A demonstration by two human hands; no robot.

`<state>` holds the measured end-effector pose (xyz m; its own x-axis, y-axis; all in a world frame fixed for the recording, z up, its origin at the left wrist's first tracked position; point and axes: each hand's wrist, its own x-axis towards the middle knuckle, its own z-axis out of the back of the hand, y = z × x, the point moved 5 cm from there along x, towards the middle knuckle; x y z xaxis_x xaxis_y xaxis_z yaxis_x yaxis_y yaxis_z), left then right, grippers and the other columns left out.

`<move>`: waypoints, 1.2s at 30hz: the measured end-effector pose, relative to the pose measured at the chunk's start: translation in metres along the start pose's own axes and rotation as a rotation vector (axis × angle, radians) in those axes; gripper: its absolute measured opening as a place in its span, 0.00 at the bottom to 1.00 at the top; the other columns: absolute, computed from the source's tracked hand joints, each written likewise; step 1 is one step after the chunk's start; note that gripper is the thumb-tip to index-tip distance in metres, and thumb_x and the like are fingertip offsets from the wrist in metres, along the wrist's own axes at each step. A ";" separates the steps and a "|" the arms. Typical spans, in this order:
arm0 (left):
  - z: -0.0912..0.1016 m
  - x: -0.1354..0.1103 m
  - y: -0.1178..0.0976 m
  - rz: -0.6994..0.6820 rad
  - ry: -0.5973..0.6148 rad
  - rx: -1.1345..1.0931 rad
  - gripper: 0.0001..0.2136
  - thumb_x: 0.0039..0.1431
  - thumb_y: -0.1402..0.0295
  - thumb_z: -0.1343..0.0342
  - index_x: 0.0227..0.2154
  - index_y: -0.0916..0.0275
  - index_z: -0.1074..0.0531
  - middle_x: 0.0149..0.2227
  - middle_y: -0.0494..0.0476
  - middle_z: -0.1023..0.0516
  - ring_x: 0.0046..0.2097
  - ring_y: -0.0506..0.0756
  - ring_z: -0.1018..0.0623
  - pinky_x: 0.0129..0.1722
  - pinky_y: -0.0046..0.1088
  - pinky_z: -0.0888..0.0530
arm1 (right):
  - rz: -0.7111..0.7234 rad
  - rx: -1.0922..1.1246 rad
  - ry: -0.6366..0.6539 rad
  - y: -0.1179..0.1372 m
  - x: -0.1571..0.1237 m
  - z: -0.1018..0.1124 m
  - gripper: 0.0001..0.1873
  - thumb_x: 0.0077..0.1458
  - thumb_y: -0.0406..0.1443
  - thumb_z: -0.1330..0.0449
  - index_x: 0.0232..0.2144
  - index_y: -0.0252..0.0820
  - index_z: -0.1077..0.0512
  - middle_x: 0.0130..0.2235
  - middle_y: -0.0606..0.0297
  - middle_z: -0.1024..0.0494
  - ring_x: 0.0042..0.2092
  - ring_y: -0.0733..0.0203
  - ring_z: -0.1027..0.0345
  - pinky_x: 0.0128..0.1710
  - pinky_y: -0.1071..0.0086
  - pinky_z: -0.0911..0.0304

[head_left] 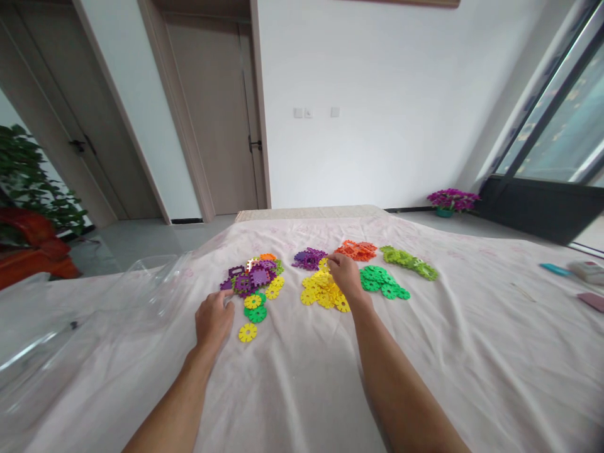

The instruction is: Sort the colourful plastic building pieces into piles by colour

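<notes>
My right hand [345, 274] pinches a yellow snowflake disc [323, 264] at the far side of a pile of yellow discs [325, 289]. My left hand [214, 316] rests at the near left edge of a mixed pile, its index finger stretched out to the purple square pieces [245, 283] and its thumb apart. In that pile lie purple, orange, lime and yellow pieces. Close to my left hand are green discs [257, 314] and a lone yellow disc [248, 333] on the cloth.
Sorted piles of purple [310, 258], orange [356, 250], lime [410, 263] and green pieces [381, 281] lie behind and right. Clear plastic packaging [155, 289] is at left. A blue item [555, 269] and a pink block [591, 302] lie far right on the cloth [302, 390].
</notes>
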<state>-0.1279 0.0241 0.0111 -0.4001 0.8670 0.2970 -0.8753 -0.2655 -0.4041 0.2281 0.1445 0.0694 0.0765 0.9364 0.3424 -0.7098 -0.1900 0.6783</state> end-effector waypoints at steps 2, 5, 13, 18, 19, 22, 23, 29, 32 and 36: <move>-0.001 0.000 0.000 -0.001 0.000 0.005 0.19 0.59 0.69 0.53 0.50 0.60 0.24 0.53 0.61 0.21 0.54 0.61 0.23 0.53 0.36 0.29 | -0.032 -0.030 -0.003 -0.011 0.002 0.007 0.18 0.56 0.34 0.46 0.41 0.40 0.18 0.35 0.62 0.17 0.38 0.58 0.25 0.37 0.72 0.39; -0.002 0.000 0.001 0.004 0.008 0.010 0.19 0.60 0.69 0.53 0.51 0.59 0.24 0.53 0.61 0.21 0.54 0.61 0.23 0.54 0.37 0.29 | -0.027 -0.059 0.068 -0.015 0.002 0.011 0.17 0.54 0.32 0.46 0.39 0.41 0.17 0.34 0.63 0.17 0.38 0.58 0.25 0.35 0.72 0.41; -0.003 0.001 0.002 -0.008 0.003 -0.005 0.18 0.60 0.69 0.53 0.50 0.60 0.24 0.53 0.60 0.21 0.54 0.60 0.23 0.54 0.35 0.29 | -0.019 -0.170 0.014 0.014 -0.007 0.011 0.15 0.60 0.36 0.45 0.39 0.46 0.18 0.42 0.61 0.17 0.44 0.56 0.25 0.39 0.71 0.39; -0.002 0.000 0.001 0.000 0.011 -0.013 0.19 0.60 0.69 0.53 0.51 0.60 0.24 0.53 0.61 0.22 0.55 0.62 0.24 0.55 0.38 0.30 | 0.271 -0.061 0.170 0.062 -0.029 -0.026 0.14 0.58 0.32 0.43 0.39 0.46 0.18 0.44 0.64 0.17 0.45 0.59 0.25 0.43 0.72 0.37; -0.001 -0.001 0.000 0.002 0.013 -0.016 0.19 0.60 0.69 0.53 0.51 0.60 0.24 0.53 0.61 0.22 0.55 0.62 0.24 0.55 0.38 0.30 | 0.326 -0.054 0.244 0.071 -0.037 -0.037 0.13 0.57 0.31 0.43 0.39 0.46 0.18 0.43 0.65 0.17 0.44 0.60 0.25 0.43 0.72 0.37; -0.001 -0.001 -0.001 0.001 0.011 -0.022 0.19 0.60 0.69 0.53 0.51 0.60 0.24 0.54 0.61 0.22 0.56 0.62 0.24 0.56 0.39 0.31 | 0.414 -0.086 0.468 0.091 -0.063 -0.067 0.11 0.56 0.32 0.41 0.36 0.46 0.18 0.40 0.66 0.17 0.41 0.61 0.25 0.39 0.73 0.38; -0.001 -0.001 -0.001 -0.001 0.008 -0.022 0.19 0.60 0.69 0.53 0.51 0.60 0.24 0.54 0.61 0.22 0.56 0.62 0.25 0.56 0.39 0.31 | 0.423 -0.109 0.515 0.096 -0.072 -0.075 0.10 0.57 0.33 0.40 0.36 0.46 0.18 0.39 0.66 0.17 0.40 0.61 0.25 0.38 0.73 0.39; -0.002 0.000 0.001 -0.004 0.007 -0.012 0.19 0.60 0.69 0.53 0.51 0.60 0.25 0.54 0.60 0.22 0.55 0.61 0.24 0.56 0.38 0.31 | 0.477 -0.245 0.528 0.112 -0.107 -0.098 0.14 0.57 0.47 0.36 0.40 0.46 0.20 0.43 0.62 0.20 0.44 0.57 0.28 0.38 0.70 0.40; -0.002 0.000 0.001 -0.003 0.007 -0.015 0.19 0.59 0.69 0.53 0.51 0.60 0.25 0.54 0.60 0.22 0.55 0.61 0.24 0.56 0.37 0.31 | 0.470 -0.301 0.514 0.114 -0.114 -0.102 0.17 0.56 0.50 0.36 0.39 0.45 0.21 0.44 0.60 0.22 0.45 0.55 0.28 0.38 0.68 0.41; -0.001 -0.001 0.000 -0.003 -0.005 -0.013 0.19 0.59 0.69 0.53 0.51 0.60 0.24 0.53 0.60 0.22 0.55 0.61 0.24 0.56 0.37 0.31 | 0.409 -0.256 0.501 0.110 -0.114 -0.105 0.15 0.54 0.47 0.33 0.39 0.45 0.22 0.44 0.61 0.22 0.45 0.56 0.29 0.37 0.69 0.42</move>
<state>-0.1276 0.0238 0.0101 -0.3991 0.8657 0.3021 -0.8727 -0.2575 -0.4149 0.0673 0.0482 0.0366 -0.5210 0.8394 0.1548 -0.7603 -0.5388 0.3628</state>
